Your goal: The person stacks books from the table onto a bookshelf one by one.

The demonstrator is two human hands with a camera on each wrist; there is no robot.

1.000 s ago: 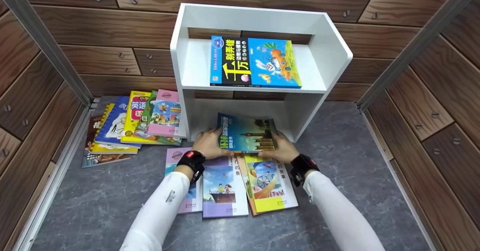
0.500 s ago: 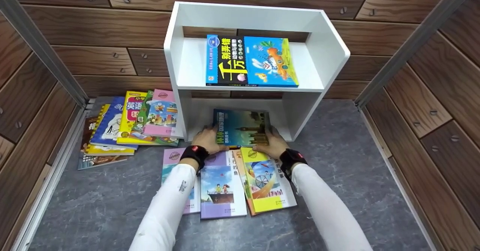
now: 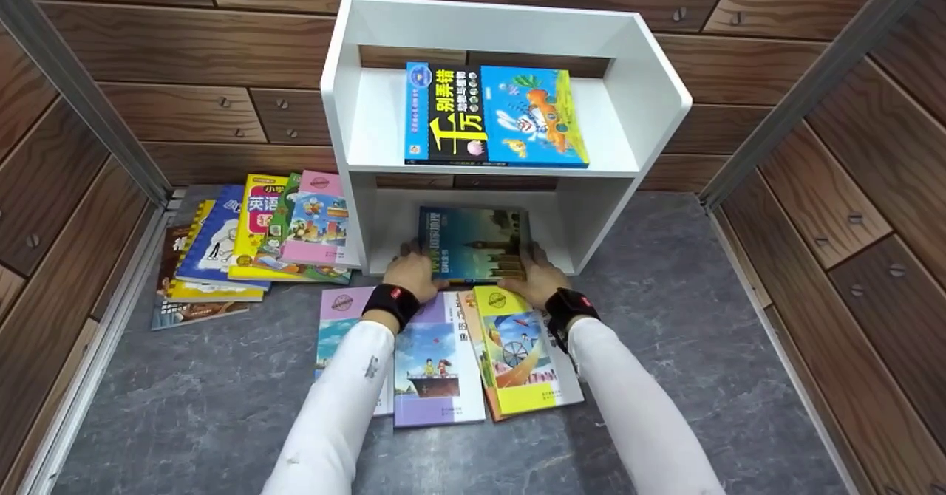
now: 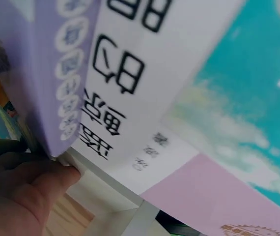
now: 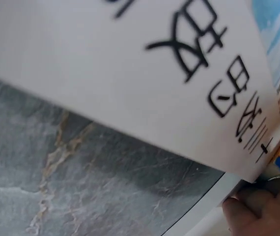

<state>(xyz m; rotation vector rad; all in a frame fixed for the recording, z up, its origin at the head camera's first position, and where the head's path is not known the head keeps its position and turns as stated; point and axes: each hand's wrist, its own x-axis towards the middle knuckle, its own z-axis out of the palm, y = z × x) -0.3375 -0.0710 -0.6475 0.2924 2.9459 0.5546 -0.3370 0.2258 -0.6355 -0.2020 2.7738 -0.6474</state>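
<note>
A dark teal book [image 3: 477,247] with a clock tower on its cover lies on the lower shelf of the small white bookshelf [image 3: 344,222]. My left hand [image 3: 412,275] grips its left edge, thumb at the near edge. On the opposite side, my right hand [image 3: 538,277] holds the right edge in the same manner. Bent fingers [image 4: 32,184] show beside a purple-and-white book in the left wrist view. Curled right fingers [image 5: 255,204] appear at the corner of a white cover in the right wrist view. The fingers' undersides are hidden.
Two overlapping books, one black-and-blue [image 3: 454,114] and one with a rabbit [image 3: 528,114], lie on the upper shelf. Before the shelf are a purple book [image 3: 436,362], a yellow one [image 3: 517,354] and others. Several fanned books [image 3: 255,233] lie left. Wood-patterned walls [image 3: 835,207] enclose the floor.
Both hands have moved the teal book farther into the lower shelf and down, from a raised, tilted position to lying flat. The other books have stayed put.
</note>
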